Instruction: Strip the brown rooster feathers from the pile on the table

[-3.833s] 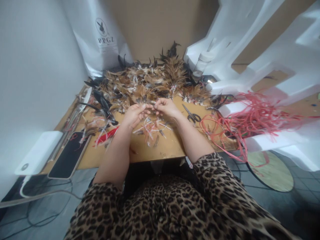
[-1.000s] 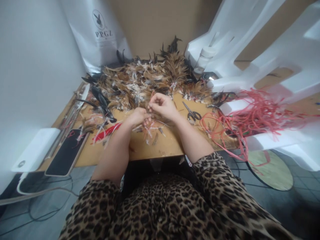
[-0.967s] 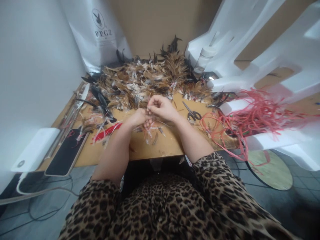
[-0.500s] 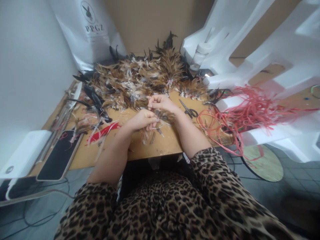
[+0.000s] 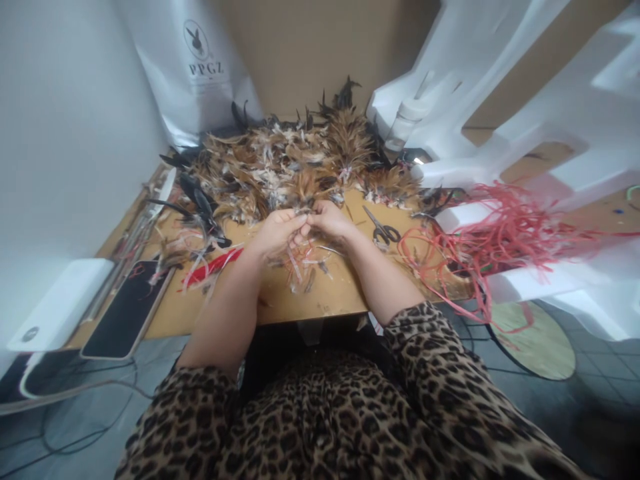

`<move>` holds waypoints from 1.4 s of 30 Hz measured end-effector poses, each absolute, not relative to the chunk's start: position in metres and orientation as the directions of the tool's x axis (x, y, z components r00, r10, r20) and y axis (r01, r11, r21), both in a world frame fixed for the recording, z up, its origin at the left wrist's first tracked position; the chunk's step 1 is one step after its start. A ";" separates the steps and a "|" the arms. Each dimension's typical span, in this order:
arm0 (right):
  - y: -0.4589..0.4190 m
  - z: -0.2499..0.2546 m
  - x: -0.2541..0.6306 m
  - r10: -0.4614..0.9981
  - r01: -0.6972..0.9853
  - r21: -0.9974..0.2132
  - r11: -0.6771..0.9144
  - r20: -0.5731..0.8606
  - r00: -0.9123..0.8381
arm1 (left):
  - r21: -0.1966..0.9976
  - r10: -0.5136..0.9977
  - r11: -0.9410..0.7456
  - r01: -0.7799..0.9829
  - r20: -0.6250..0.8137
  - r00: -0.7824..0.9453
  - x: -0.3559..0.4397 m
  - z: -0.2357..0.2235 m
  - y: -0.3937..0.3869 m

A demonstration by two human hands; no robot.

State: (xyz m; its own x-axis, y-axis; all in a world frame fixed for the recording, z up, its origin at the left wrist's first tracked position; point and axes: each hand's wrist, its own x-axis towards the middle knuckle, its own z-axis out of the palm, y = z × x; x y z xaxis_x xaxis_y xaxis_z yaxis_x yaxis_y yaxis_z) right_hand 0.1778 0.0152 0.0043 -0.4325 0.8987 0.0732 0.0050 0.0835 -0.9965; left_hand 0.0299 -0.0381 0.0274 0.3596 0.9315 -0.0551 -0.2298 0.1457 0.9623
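In the head view my left hand (image 5: 281, 232) and my right hand (image 5: 327, 220) meet over the near part of the table, fingertips pinched together. A small bunch of brown feathers (image 5: 304, 187) fans out away from me just beyond the fingers, its base between them. The exact grip of each finger on the quills is partly hidden. Below the hands lie loose pale strips and feather scraps (image 5: 303, 267). Black-handled scissors (image 5: 383, 230) rest to the right of my right hand. A large heap of brown feathers (image 5: 250, 160) spreads behind the hands.
Red ribbon strands (image 5: 520, 227) pile up at the right over white foam pieces (image 5: 525, 280). At the left are a phone (image 5: 125, 310), a white power bank (image 5: 63, 303) and a red strip (image 5: 210, 267). A clear bottle (image 5: 404, 123) and a white bag (image 5: 200, 60) stand behind.
My hands have come together, the right moving slightly down beside the left. The feather bunch that lay toward my right wrist now points away from me. The view has shifted slightly.
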 end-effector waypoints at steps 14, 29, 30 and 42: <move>0.004 0.023 0.178 0.846 0.056 -0.933 0.357 0.297 -0.444 | 0.998 0.998 0.061 -0.028 -0.061 -0.012 0.017 0.009 -0.016; -0.009 0.020 0.159 0.778 -0.101 -0.940 0.324 0.326 -0.537 | 0.994 0.998 0.033 0.105 -0.027 -0.060 0.023 -0.003 -0.012; -0.010 0.020 0.158 0.774 -0.082 -0.938 0.336 0.325 -0.543 | 0.991 0.998 0.039 0.127 -0.031 -0.062 0.023 -0.004 -0.012; -0.013 0.036 0.174 0.728 0.197 -0.787 0.584 0.401 -0.557 | 0.758 0.963 -0.239 0.607 0.106 0.247 0.026 0.000 -0.022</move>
State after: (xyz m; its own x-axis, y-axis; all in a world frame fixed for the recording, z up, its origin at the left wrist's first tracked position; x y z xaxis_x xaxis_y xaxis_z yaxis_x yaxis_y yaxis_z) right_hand 0.1738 -0.0127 0.0360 -0.5567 0.7277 0.4006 0.1973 0.5843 -0.7872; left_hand 0.0258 -0.0215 0.0005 0.2466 0.9633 0.1056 0.6070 -0.2385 0.7581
